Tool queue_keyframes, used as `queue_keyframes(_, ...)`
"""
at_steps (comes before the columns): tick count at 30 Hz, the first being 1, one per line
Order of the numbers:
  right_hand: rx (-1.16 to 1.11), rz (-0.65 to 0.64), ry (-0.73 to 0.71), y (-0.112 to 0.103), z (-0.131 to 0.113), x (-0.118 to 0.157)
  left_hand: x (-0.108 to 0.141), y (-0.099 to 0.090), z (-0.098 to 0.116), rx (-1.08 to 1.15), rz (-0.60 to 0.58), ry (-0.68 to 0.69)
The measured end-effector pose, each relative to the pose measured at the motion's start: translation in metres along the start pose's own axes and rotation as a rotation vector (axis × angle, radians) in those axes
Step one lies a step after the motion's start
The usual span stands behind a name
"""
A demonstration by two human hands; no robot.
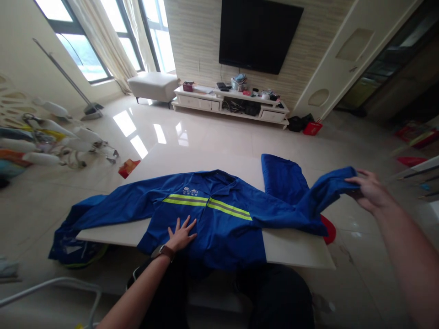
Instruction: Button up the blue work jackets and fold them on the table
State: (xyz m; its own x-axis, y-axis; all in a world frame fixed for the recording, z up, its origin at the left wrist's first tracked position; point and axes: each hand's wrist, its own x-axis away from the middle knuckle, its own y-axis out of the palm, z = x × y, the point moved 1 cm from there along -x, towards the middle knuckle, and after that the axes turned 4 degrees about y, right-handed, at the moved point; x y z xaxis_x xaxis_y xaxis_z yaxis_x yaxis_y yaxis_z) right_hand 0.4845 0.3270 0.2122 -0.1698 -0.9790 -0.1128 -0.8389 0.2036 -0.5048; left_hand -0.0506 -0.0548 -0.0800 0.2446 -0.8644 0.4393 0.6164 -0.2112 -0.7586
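Observation:
A blue work jacket (226, 237) lies spread front side up, with a yellow and grey reflective stripe across its chest and white lettering on one side. My left hand (181, 235) rests flat on the jacket's front, fingers spread, a watch on the wrist. At the right, my right hand (368, 189) pinches the cuff end of one sleeve and holds it raised above the table. The other sleeve stretches left over the table's edge. Behind the raised sleeve lies a folded blue garment (283, 178).
The white table (295, 249) carries the clothes. More blue cloth (73, 246) hangs at its left end. Something red (328, 228) sits by the right edge. A drying rack (68, 137) stands left; a TV cabinet (199, 104) and white stool (154, 87) are farther back.

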Motion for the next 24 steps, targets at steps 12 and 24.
queue_keyframes(12,0.139,-1.26,-0.702,0.316,-0.139,0.288,0.001,-0.06,-0.018,1.533,0.324,0.046)
queue_keyframes(24,0.9,-0.751,-0.284,0.246,0.129,0.235,-0.009,-0.055,-0.06,1.238,0.642,-0.282)
